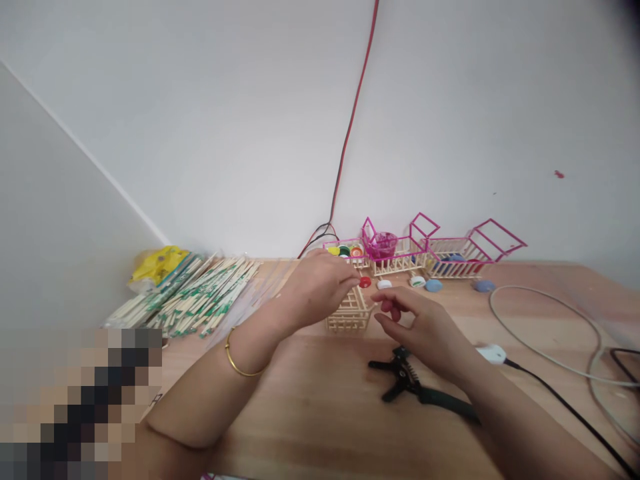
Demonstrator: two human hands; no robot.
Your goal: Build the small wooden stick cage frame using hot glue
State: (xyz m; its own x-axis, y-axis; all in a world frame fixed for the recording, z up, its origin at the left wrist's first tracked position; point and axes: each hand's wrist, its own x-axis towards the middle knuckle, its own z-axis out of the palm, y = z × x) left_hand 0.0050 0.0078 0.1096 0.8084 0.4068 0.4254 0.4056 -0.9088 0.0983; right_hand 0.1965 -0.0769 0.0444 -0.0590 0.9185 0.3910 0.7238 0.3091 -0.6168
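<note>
A small basket-like frame of pale wooden sticks point(349, 319) stands on the table between my hands. Over its rear left part is my left hand point(320, 285), back of the hand up, fingers pressed together. Whatever its fingertips may hold is hidden. On the basket's right side, my right hand point(420, 325) has its thumb and forefinger apart, with nothing visible between them. Its fingertips come close to the basket's corner; contact is unclear. A red bottle cap point(365, 283) and a white cap point(385, 285) lie just behind the hands.
Behind stand stick carts with pink-edged frames point(400, 267), one bearing a pink cup point(384, 246). Wrapped chopsticks point(200, 300) and a yellow packet point(160, 267) lie left. Black pliers-like cutters point(401, 375) lie under my right forearm. A pale cable point(550, 291) loops at right.
</note>
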